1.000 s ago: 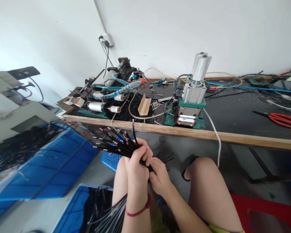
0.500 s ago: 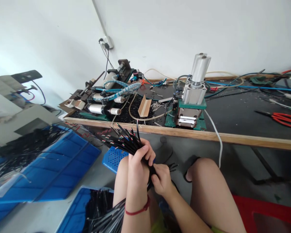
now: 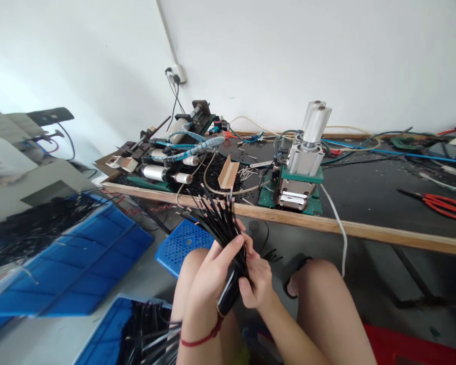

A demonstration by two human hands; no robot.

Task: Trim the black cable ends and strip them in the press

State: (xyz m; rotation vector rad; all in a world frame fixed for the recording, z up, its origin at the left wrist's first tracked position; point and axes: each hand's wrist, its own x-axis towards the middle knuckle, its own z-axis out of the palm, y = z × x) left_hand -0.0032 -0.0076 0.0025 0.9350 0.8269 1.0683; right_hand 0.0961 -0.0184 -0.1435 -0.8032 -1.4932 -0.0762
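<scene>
A bundle of black cables (image 3: 218, 218) fans out above my hands, its stripped ends showing small white and red wire tips. My left hand (image 3: 216, 263) is wrapped round the bundle, thumb across the front. Just to the right and lower, my right hand (image 3: 257, 280) closes on the same cables, thumb against them. A thick black section of the bundle runs down between my wrists. Other cable ends stick out to the right behind my right hand. More of the cables lie under my left forearm, partly hidden.
Across the front runs a workbench (image 3: 387, 231) with a wooden edge. On it are a pneumatic press (image 3: 306, 159), a cylinder machine (image 3: 163, 170), a folded cardboard piece (image 3: 228, 173) and red-handled scissors (image 3: 446, 205). Blue crates (image 3: 79, 258) of cables stand left, near a blue stool (image 3: 184, 246).
The cable bundle has swung more upright and its tips have shifted right. My left hand has opened its wrist angle and moved slightly down; both hands keep hold. The view has tilted a little.
</scene>
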